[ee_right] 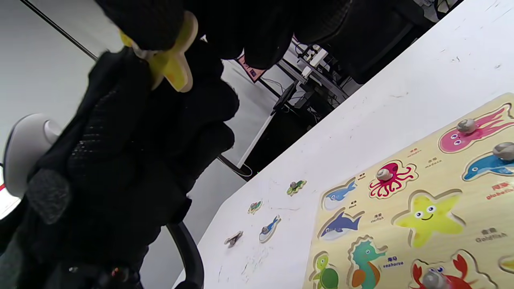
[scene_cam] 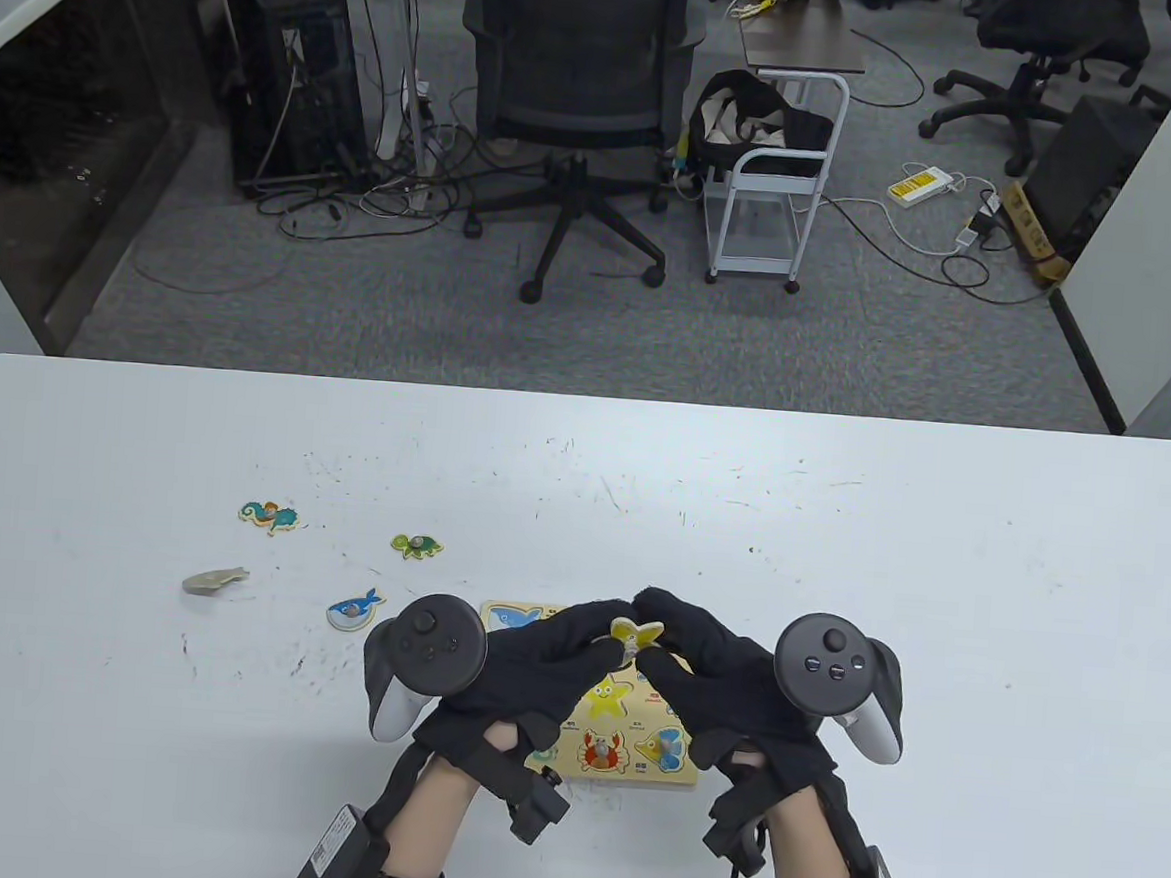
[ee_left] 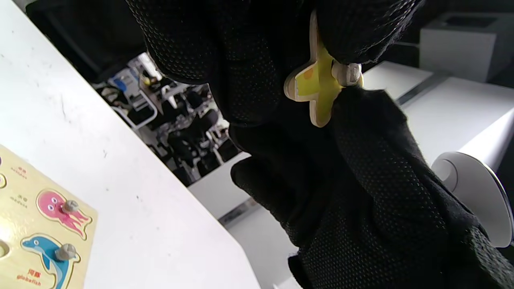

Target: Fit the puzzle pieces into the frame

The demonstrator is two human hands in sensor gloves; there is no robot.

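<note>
Yellow and star-shaped, the wooden starfish piece is held in the air between both gloved hands, above the puzzle frame. The left hand pinches it with curled fingers; in the left wrist view its small knob points toward the right hand, whose fingers close around that side of the piece. Under the hands the frame lies flat near the desk's front edge, at about its middle. The starfish recess in it is open, printed with a yellow star face. Already seated in the frame are a pink jellyfish, a blue dolphin, a red octopus and a red crab.

Four loose pieces lie on the desk to the left of the frame, apart from one another: a whale piece nearest, a turtle piece and a seahorse piece farther back, and a piece lying face down farthest left.
</note>
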